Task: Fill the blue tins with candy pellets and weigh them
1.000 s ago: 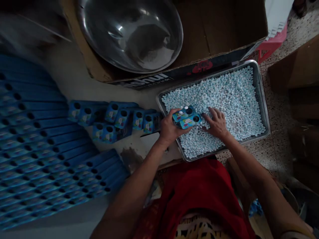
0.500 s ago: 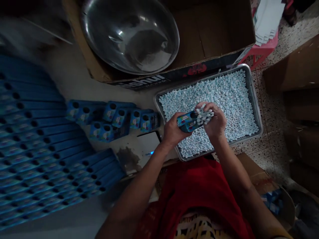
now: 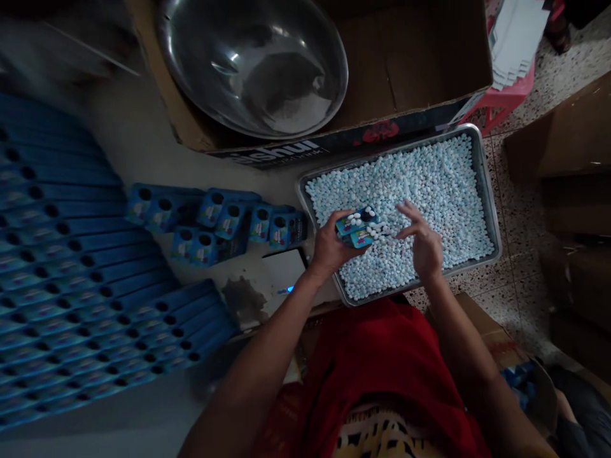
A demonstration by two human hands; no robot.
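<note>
My left hand is closed around two small blue printed boxes, held side by side over the near left part of a metal tray. Several pale candy-like pellets lie on top of the boxes around their round holes. To the right, my right hand hovers above the tray with its fingers spread and nothing held in them. The metal tray is filled with loose pale blue and white pellets.
Similar blue boxes stand in a small group left of the tray, near a flat white device with a blue light. Many more boxes are stacked at far left. A steel bowl sits in a carton behind.
My right hand has let go of its handful of pellets and drawn back to the right, fingers opening. Pellets now lie on the boxes. My left hand stays nearly in place.
</note>
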